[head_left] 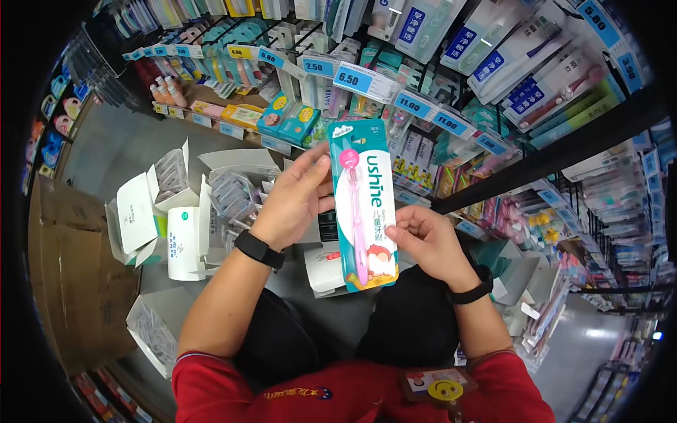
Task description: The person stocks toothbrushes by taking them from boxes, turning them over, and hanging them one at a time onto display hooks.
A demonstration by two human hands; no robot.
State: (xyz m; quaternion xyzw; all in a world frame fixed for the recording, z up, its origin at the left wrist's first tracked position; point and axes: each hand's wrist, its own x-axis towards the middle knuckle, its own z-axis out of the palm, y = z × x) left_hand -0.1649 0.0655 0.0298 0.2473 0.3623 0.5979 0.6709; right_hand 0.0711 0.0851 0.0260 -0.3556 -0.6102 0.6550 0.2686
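A packaged children's toothbrush (376, 211) is held upright in front of me, its printed face toward the camera. The card is teal and white, and a pink toothbrush shows through the clear front. My left hand (300, 194) grips its left edge, with some fingers hidden behind the pack. At the lower right edge, my right hand (431, 243) pinches the pack between thumb and curled fingers. Below it, partly covered by the pack, is a white carton (324, 271).
Shelves with hanging toothbrush packs (522, 63) and blue price tags (352, 77) run across the front. Opened white boxes (185, 240) with clear-wrapped packs stand on the floor at left, beside a large brown carton (77, 282). A dark bar (536, 158) crosses at right.
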